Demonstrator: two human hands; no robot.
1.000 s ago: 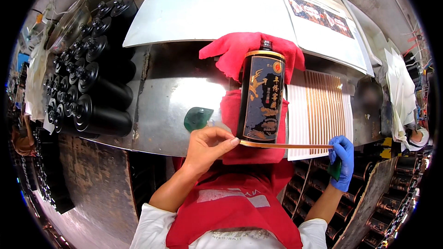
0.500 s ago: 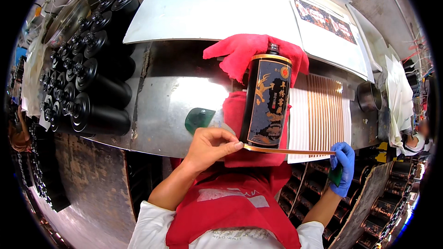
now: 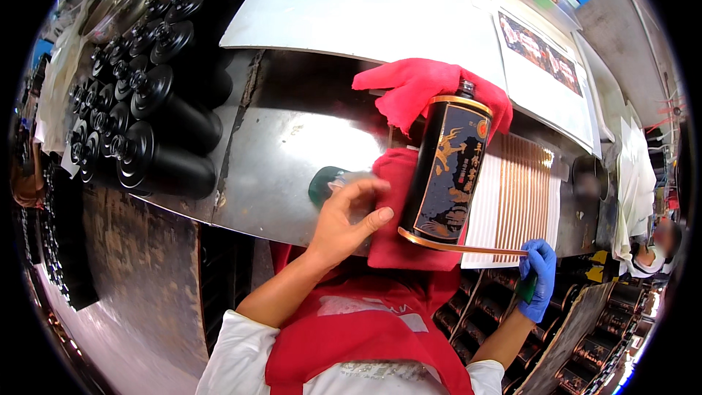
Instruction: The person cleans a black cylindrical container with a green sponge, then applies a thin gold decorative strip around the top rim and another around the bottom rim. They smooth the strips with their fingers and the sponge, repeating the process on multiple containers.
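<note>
A black decorated bottle point(image 3: 447, 175) lies on red cloth point(image 3: 386, 238), its neck pointing away from me. Along its base runs a thin gold strip point(image 3: 475, 249), whose left end curls round the base's left edge. My right hand point(image 3: 540, 278), in a blue glove, pinches the strip's right end and also keeps a dark green scraper point(image 3: 526, 290) against the palm. To the left of the base, my bare left hand point(image 3: 344, 223) is open, thumb and fingers apart, slightly blurred. Beyond it a green flat piece point(image 3: 320, 187) rests on the metal table, partly hidden by the fingers.
A white sheet point(image 3: 480, 230) with rows of gold strips lies right of the bottle. Several plain black bottles point(image 3: 167, 164) are stacked at the left. Behind are a white board point(image 3: 358, 11) and a printed picture sheet point(image 3: 541, 51). A metal cup point(image 3: 587, 175) stands at the right.
My left hand has let go of the strip's left end and opened, moving off to the left. That end now bends up round the bottle's base. The whole view has shifted slightly.
</note>
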